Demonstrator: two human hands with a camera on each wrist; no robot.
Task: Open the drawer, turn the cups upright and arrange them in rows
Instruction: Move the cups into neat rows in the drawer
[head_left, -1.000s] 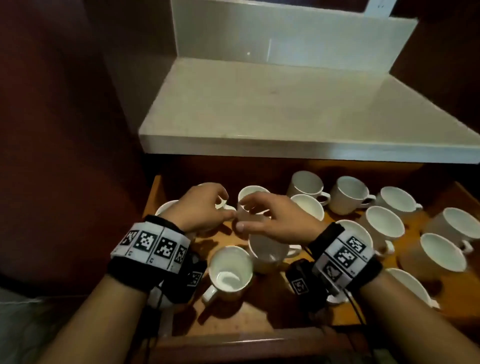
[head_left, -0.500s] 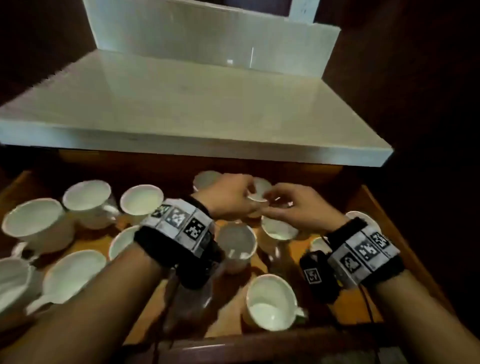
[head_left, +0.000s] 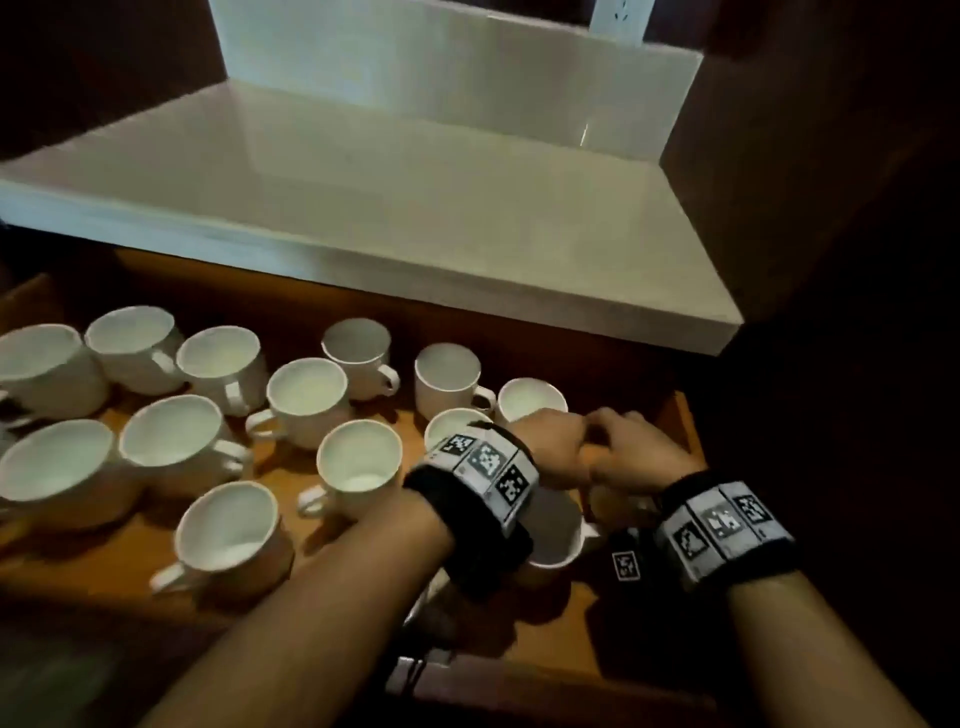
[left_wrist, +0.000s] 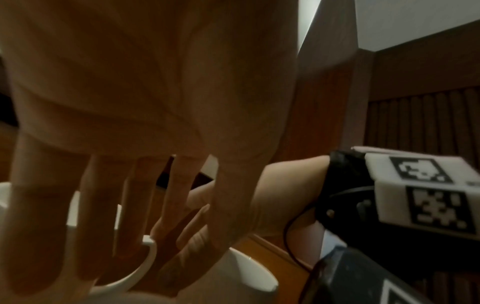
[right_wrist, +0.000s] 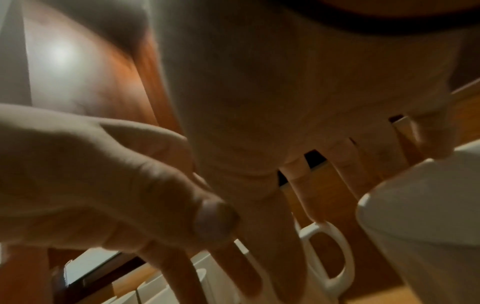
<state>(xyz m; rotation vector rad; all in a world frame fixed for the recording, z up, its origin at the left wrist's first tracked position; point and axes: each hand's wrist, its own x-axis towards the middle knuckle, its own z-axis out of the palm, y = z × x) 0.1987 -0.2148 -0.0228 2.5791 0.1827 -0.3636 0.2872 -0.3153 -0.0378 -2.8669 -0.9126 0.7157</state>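
Note:
Several white cups (head_left: 306, 389) stand upright in loose rows in the open wooden drawer (head_left: 104, 566). Both hands hover close together at the drawer's right end. My left hand (head_left: 558, 452) is just in front of one cup (head_left: 530, 397), and its wrist covers another cup (head_left: 558, 535). My right hand (head_left: 639, 457) nearly touches the left. In the left wrist view the fingers (left_wrist: 39, 226) hang straight over a cup's handle (left_wrist: 145, 265). The right wrist view shows straight fingers (right_wrist: 262, 246) reaching down beside a cup handle (right_wrist: 327, 253). What lies under the palms is hidden.
A pale worktop (head_left: 415, 197) overhangs the back of the drawer. The drawer's right wall (head_left: 680, 415) is just beyond my right hand, with a dark cabinet side above it. Bare wood shows at the drawer's front left.
Both hands have moved from the left part of the drawer to its right end. The cup they pinched together earlier no longer shows between the fingers.

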